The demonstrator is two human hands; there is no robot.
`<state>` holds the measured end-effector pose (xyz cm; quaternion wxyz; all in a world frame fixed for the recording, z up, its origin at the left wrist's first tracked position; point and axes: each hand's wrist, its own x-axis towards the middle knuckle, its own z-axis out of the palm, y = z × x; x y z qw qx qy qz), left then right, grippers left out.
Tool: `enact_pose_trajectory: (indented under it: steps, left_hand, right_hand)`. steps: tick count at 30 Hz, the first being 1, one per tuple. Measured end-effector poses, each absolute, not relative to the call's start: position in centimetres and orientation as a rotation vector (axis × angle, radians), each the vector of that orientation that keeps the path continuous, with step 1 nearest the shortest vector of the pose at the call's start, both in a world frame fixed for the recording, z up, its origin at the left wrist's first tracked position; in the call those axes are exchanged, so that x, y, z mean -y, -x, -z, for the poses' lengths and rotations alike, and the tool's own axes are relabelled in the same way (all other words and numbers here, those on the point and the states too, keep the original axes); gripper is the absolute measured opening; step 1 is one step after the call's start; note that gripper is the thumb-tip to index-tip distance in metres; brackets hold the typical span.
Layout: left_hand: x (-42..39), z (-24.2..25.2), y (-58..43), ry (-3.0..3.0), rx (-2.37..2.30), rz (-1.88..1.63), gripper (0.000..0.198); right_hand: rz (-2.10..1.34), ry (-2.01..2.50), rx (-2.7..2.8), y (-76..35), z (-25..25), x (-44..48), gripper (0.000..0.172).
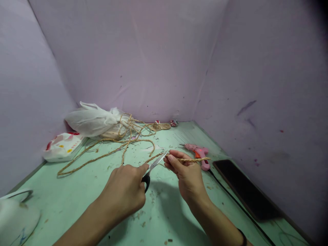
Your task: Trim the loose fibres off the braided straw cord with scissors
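My left hand (127, 186) is closed round the black handle of a pair of scissors (155, 164), whose blades point up and to the right. Between the thumb and fingers of my right hand (185, 169) a braided straw rope (196, 160) is pinched, with a length sticking out to the right. The blade tips meet the rope right beside my right fingertips; whether they have cut into it I cannot tell. More of the rope runs left behind the scissors and lies in loose loops on the table.
A pink glue gun (198, 152) with a black cable and a dark phone (244, 188) lie on the right. At the back left are a white plastic bag (93, 119) and a tissue pack (64, 146). A small woven straw hat (160, 126) sits by the back wall. Scraps litter the green table (84, 198).
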<state>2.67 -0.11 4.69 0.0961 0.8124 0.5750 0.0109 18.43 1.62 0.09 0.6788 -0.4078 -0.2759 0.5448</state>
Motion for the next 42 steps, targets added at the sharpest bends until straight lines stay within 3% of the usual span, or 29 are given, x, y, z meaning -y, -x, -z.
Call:
enact_pose_trajectory:
  steps: [8,12,17,32,38,42]
  left_hand:
    - [-0.2,-5.0,-2.4,-2.351,-1.628,-0.198,0.024]
    - [-0.2,-4.8,-2.5,-2.417,-1.687,-0.314,0.034]
    - [0.0,-4.1,-3.2,-2.507,-1.711,-0.256,0.046]
    - [-0.2,-3.3,-3.0,-2.499,-1.688,-0.224,0.041]
    - [-1.7,-3.3,-2.4,-1.889,-1.614,-0.81,0.028]
    - [-1.8,-3.4,-2.8,-1.224,-1.385,-0.834,0.032]
  right_hand:
    - [-1.232,0.896,0.578,-18.5,-0.3,-1.6,0.028]
    - [-1.303,0.883,0.471,-18.6,-0.5,-1.7,0.031]
    - [-1.351,0.847,0.427,-18.6,-0.7,-1.7,0.028]
    - [-1.418,0.8,0.374,-18.6,-1.4,-1.4,0.022]
    - [-1.419,0.802,0.384,-18.6,-1.2,-1.4,0.019]
    - [-1.423,0.807,0.404,-18.3,-1.1,-1.2,0.022]
